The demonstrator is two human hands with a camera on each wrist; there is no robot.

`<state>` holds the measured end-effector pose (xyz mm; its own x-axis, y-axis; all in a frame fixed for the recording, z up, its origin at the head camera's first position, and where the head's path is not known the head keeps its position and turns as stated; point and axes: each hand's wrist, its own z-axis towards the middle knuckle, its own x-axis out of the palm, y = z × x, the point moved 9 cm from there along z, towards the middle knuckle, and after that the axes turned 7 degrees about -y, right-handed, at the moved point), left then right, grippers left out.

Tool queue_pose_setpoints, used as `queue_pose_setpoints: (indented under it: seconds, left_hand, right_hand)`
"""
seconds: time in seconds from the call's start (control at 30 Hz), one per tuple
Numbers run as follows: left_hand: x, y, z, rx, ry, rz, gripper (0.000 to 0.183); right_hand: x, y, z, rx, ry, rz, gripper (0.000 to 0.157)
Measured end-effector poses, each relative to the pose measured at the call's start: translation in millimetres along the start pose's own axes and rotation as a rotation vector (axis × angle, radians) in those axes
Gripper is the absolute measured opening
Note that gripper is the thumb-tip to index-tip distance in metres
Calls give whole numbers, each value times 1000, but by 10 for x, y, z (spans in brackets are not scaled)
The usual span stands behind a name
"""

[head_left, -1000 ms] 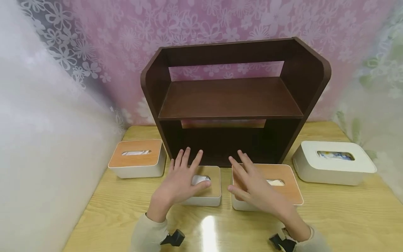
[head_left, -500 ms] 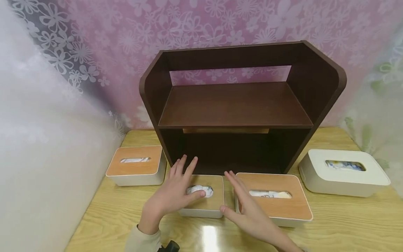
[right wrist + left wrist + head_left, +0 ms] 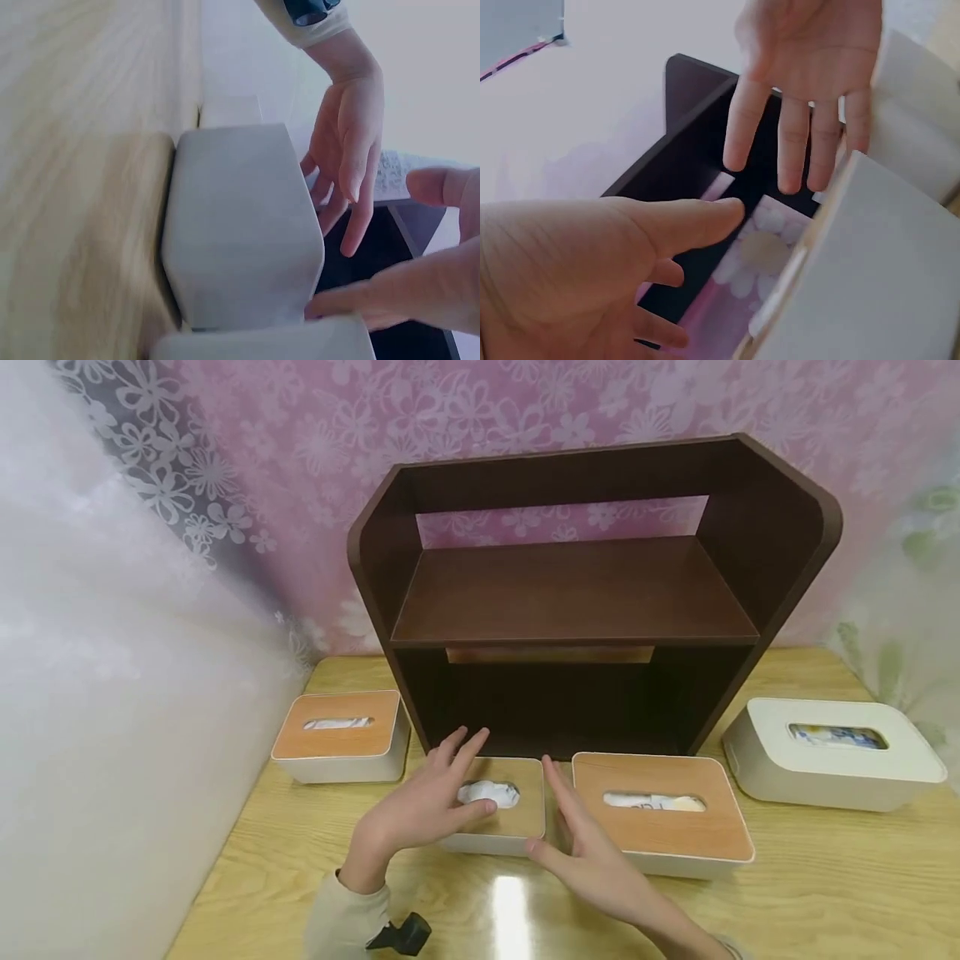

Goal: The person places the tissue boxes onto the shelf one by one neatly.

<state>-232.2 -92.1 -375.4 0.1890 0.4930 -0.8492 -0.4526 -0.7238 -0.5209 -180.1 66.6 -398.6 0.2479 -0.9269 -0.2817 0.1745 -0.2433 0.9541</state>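
A small tissue box [image 3: 521, 817] with a tan lid and pale sides stands before the bookshelf, white tissue packing showing in its slot. My left hand [image 3: 420, 806] hovers over its left part, fingers spread and thumb across the lid. At its right edge is my right hand [image 3: 596, 860], fingers straight and thumb held apart, between this box and a larger orange-lidded tissue box [image 3: 667, 835]. In the right wrist view, my right fingertips reach the edge of the small box's pale side [image 3: 240, 225]. Neither hand grips anything.
The dark brown two-tier shelf [image 3: 577, 597] stands behind. Another orange-lidded tissue box [image 3: 341, 747] sits left of it, an all-white tissue box [image 3: 832, 756] to the right. All rest on a light wooden table [image 3: 847, 885]. A pale curtain-like surface [image 3: 135, 710] borders the left.
My right hand has moved left, from over the larger orange-lidded box to the small box's right edge. My left hand stays over the small box's left part. The head view shifts slightly.
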Motion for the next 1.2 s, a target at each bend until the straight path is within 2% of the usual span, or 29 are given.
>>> queue_pose_setpoints:
  seconds: [0.13,0.3,0.43,0.53,0.7,0.93,1.1,1.2]
  left_hand:
    - [-3,33,-109,10,-20,3,84]
    - [79,184,-277,-27,-67,-70,84]
    - [157,329,-400,-101,-108,-189,87]
    - [216,432,-480,-173,-125,-316,89]
    - [302,516,-586,-242,-118,-455,87]
    - [359,519,-605,-231,-102,-597,85]
    - [336,497,-590,-193,-117,-602,82]
    - [324,500,-599,-196,-123,-578,84]
  right_hand:
    - [73,-28,-26,59,1,56,94]
    - [161,-99,-55,137,-16,145,94]
    - [241,-213,-83,232,-33,204,95]
    - [293,-266,-118,261,-36,226,95]
    - [338,-321,-168,278,-40,245,96]
    - [359,-394,-169,274,-68,181,97]
    - [336,-334,-139,218,-80,147,95]
    - [328,-292,-119,208,-81,155,94]
